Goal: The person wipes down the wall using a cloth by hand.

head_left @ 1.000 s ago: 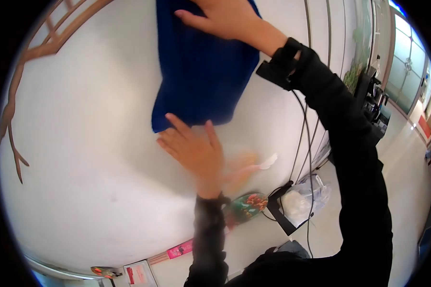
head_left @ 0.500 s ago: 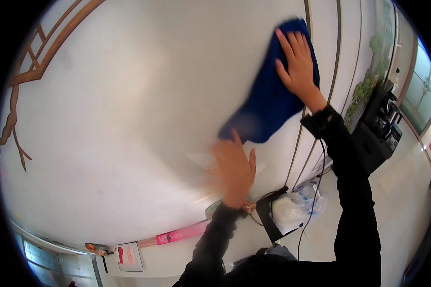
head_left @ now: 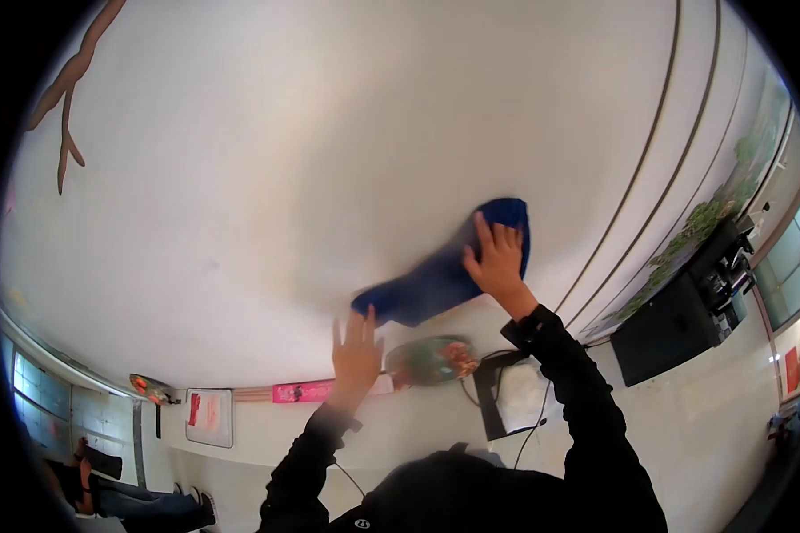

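Observation:
A dark blue cloth (head_left: pixel 431 282) lies spread against the white wall (head_left: pixel 240 178), stretching from lower left to upper right. My right hand (head_left: pixel 500 258) presses flat on its upper right end, fingers spread. At the cloth's lower left corner is my left hand (head_left: pixel 357 357), slightly blurred, with its fingers apart and their tips touching or very near the edge. Just below the cloth, between my two hands, stands a green oval item with a red floral pattern (head_left: pixel 434 360).
A pink box (head_left: pixel 302 391) and a white tray (head_left: pixel 210 417) are on the ledge below. Right of them are a white plastic bag (head_left: pixel 523 398) and a black cabinet (head_left: pixel 665 342). Another person's legs (head_left: pixel 147 502) show at lower left. Brown branch decoration (head_left: pixel 73 75) is at upper left.
The cloth has moved down the wall with my right hand on it, first rightward, then down and left. My left hand has shifted down and left since the last frame. The view has tilted too.

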The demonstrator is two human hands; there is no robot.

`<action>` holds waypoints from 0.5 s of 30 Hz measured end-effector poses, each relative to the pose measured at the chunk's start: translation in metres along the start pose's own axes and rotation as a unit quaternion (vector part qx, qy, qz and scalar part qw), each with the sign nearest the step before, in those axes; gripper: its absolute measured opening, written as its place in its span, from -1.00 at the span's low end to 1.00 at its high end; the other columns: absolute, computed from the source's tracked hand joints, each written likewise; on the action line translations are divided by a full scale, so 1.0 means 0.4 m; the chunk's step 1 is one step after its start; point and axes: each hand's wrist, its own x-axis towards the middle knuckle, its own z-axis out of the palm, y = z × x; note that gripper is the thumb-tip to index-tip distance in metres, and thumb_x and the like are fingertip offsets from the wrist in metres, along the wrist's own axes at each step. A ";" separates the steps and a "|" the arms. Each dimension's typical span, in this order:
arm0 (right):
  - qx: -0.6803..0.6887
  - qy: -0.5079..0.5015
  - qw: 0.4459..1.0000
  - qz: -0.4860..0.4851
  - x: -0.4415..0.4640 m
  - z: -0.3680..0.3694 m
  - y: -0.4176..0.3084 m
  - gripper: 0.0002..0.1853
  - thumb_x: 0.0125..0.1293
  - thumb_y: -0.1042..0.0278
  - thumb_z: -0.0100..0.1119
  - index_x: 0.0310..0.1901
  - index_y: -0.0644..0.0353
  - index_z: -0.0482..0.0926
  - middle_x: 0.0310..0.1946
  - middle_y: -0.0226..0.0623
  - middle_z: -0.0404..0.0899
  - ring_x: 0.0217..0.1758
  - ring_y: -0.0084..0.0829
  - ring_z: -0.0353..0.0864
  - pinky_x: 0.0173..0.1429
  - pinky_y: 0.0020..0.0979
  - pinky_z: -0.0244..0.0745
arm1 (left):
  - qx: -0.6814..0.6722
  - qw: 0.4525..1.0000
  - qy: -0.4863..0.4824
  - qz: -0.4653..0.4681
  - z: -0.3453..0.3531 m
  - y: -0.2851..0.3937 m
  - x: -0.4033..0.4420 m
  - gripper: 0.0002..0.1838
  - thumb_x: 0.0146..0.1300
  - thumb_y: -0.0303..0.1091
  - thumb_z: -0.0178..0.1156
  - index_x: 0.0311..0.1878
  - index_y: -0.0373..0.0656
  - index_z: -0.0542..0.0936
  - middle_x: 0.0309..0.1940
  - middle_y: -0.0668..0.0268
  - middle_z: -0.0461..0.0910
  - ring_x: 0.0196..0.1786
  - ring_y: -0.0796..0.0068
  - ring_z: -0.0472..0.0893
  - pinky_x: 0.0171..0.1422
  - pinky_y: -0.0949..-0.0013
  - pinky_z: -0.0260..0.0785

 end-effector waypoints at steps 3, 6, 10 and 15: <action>0.030 -0.082 0.996 -0.032 0.058 0.042 -0.206 -0.44 0.12 0.13 0.18 0.20 -0.01 0.46 -0.19 -0.23 0.52 0.09 -0.06 0.45 0.19 -0.08 0.36 | 0.015 0.998 -0.013 -0.057 -0.036 -0.108 -0.087 -0.30 0.26 -0.21 0.12 0.39 -0.33 0.17 0.24 -0.07 0.33 0.37 0.06 0.25 0.51 -0.09 -0.19; 0.120 -0.011 0.979 -0.166 0.103 0.153 -0.372 -0.51 0.14 0.17 0.20 0.16 -0.04 0.50 -0.18 -0.20 0.55 0.18 -0.11 0.46 0.07 -0.20 0.48 | 0.032 0.984 0.003 -0.176 -0.018 -0.198 -0.170 -0.31 0.27 -0.24 0.10 0.39 -0.35 0.16 0.29 -0.09 0.27 0.41 0.01 0.20 0.51 -0.09 -0.24; 0.128 -0.047 0.940 -0.313 0.123 0.237 -0.534 -0.64 0.21 0.28 0.15 0.02 0.21 0.54 0.14 -0.11 0.43 0.35 -0.13 0.31 0.16 -0.32 0.47 | 0.061 0.970 -0.051 -0.228 0.017 -0.268 -0.275 -0.28 0.29 -0.10 0.04 0.39 -0.35 0.13 0.23 -0.19 0.33 0.39 -0.01 0.23 0.52 -0.09 -0.22; 0.156 -0.176 0.889 -0.394 0.039 0.331 -0.623 -0.43 0.25 0.38 -0.04 0.30 0.40 0.27 0.43 -0.09 0.09 0.54 -0.25 -0.05 0.57 -0.33 -0.18 | 0.015 0.961 -0.073 -0.267 0.048 -0.294 -0.331 -0.28 0.30 -0.13 0.05 0.39 -0.38 0.12 0.29 -0.21 0.23 0.41 -0.04 0.19 0.52 -0.07 -0.18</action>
